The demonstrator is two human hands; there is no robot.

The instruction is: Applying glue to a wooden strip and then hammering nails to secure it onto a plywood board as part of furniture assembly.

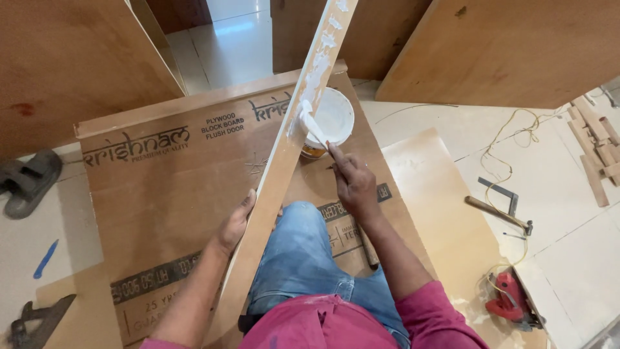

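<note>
Head view: left hand (pixel 234 226) grips the long wooden strip (pixel 278 169) at frame centre; right hand (pixel 352 181), fingers closed on a brush (pixel 314 126), spreads white glue beside the tub (pixel 333 117).

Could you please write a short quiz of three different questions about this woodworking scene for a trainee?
1. True or false: the left hand steadies the long narrow wooden strip.
2. What does the right hand hold? A) red power tool B) white-coated flat spreader C) hammer
3. Fill in: the round white tub of white paste stands on the brown printed ______ sheet.

Key: 1 true. 2 B, the white-coated flat spreader. 3 plywood.
</note>
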